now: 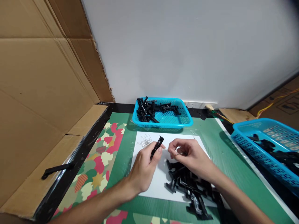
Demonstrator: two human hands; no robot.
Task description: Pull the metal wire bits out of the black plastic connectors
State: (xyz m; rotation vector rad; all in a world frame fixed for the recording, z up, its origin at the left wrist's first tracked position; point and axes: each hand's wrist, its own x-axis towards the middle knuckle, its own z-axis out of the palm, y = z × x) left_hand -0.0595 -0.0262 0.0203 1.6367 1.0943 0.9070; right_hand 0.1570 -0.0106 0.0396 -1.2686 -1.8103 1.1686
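Observation:
My left hand (146, 166) is closed around a glossy black plastic part (157, 147), its hooked end pointing up and away from me. Just to the right, my right hand (189, 155) is curled with thumb and fingertips pinched together; what they hold, if anything, is too small to make out. Both hands are above a white sheet (154, 189). Below my right hand lies a heap of similar black plastic parts (187, 183). Beyond my left hand, a scatter of tiny thin metal pieces (145, 140) rests on the sheet.
A blue basket (163, 125) with more black parts stands at the back by the wall. Another blue basket (263, 158) holds black pieces on the right. Cardboard (42, 77) walls the left side, with one black bar (57, 169) near it. A wall socket (195, 105) has a plug and wires.

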